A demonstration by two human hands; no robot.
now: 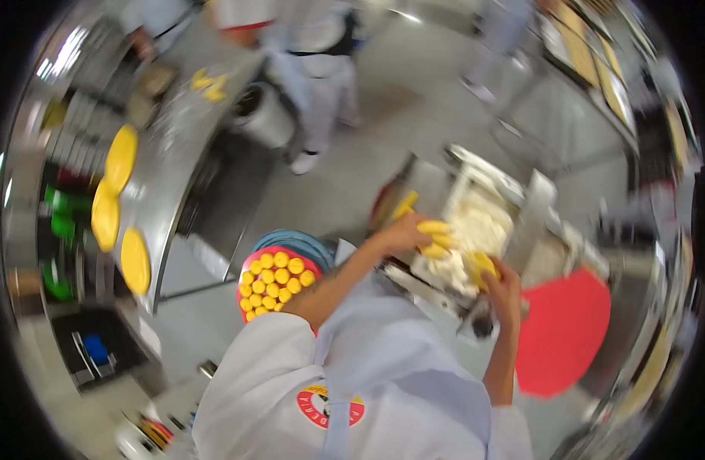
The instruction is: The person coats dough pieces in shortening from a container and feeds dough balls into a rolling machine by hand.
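My left hand [408, 235] is closed around several yellow dough pieces [435, 239], at the near left edge of a machine's metal trough. My right hand [504, 285] grips another yellow dough piece [483, 268] at the trough's near right. A soft white mass [479, 228] fills the trough between and beyond my hands; motion blur hides whether it is cream or dough. To the left of my left forearm, short round yellow dough pieces [268, 282] stand close together on a pink tray [310, 268].
A steel table [161, 169] at left bears flat yellow discs [105, 215]. A red board [563, 333] lies right of my right arm. Beyond are a bin [266, 115], a co-worker [314, 69] in white, another person's legs [490, 54] and a rack [590, 57].
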